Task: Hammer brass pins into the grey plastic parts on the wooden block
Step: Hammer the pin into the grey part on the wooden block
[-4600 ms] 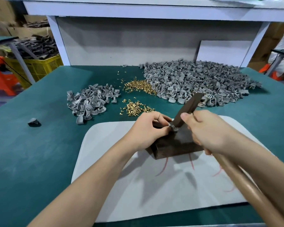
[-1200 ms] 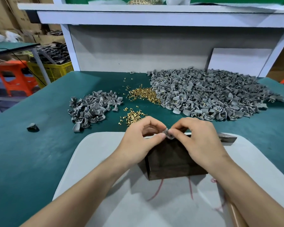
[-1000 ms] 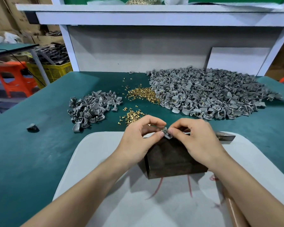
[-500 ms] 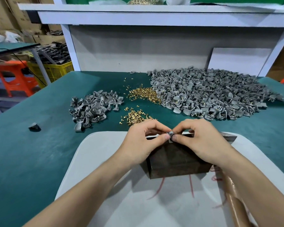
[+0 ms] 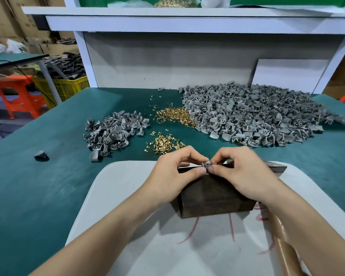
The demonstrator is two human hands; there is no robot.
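Observation:
A dark wooden block [image 5: 213, 198] stands on a white board [image 5: 127, 216]. Over its top edge, my left hand [image 5: 175, 176] and my right hand [image 5: 245, 176] both pinch one small grey plastic part [image 5: 206, 164] between thumb and fingers. Whether a brass pin sits in the part is hidden by my fingertips. The hammer lies down on the board: its metal head [image 5: 277, 168] shows behind my right hand and its wooden handle [image 5: 283, 242] runs under my right forearm. Loose brass pins [image 5: 165, 143] lie just beyond my left hand.
A small pile of grey parts [image 5: 114, 134] lies at the left on the green table [image 5: 38, 196], and a large pile [image 5: 253, 116] at the back right. More brass pins [image 5: 173, 114] lie between them. One lone grey part [image 5: 40, 154] sits far left.
Since 4.6 s ago my right hand has put the hammer down and joined my left hand on the grey part. Over the last second both hands have barely moved.

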